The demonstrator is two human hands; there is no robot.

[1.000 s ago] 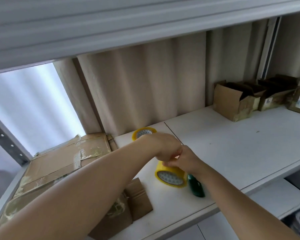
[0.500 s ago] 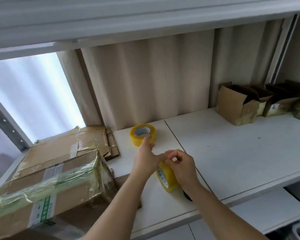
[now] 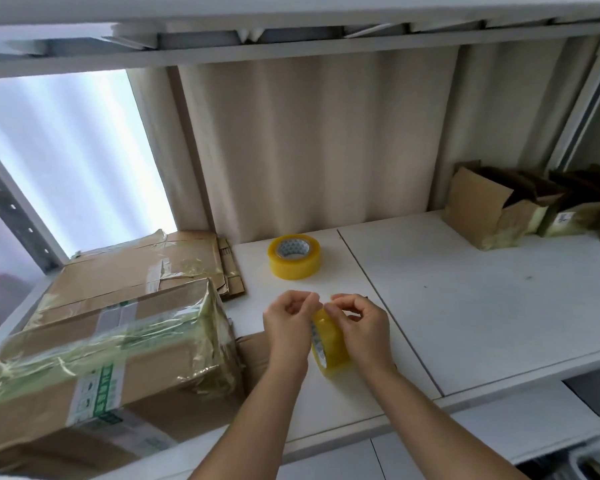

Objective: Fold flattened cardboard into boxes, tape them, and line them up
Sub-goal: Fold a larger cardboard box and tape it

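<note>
A yellow tape roll (image 3: 330, 344) stands on edge on the white shelf (image 3: 482, 306), held between both hands. My left hand (image 3: 286, 327) curls its fingers at the roll's top left. My right hand (image 3: 361, 329) grips the roll from the right, fingertips pinching at its top edge. A second yellow tape roll (image 3: 294, 256) lies flat farther back. A folded, tape-wrapped cardboard box (image 3: 94, 358) sits at the left, on top of flattened cardboard (image 3: 136, 265).
Open cardboard boxes (image 3: 492, 209) stand in a row at the shelf's back right. A beige curtain (image 3: 309, 143) hangs behind. An upper shelf (image 3: 291, 36) runs overhead. A lower shelf (image 3: 499, 427) sticks out below the front edge.
My view has tilted and pulled back. Both hands came nearer me with the roll, which now stands more upright. The green object under the roll is no longer visible.
</note>
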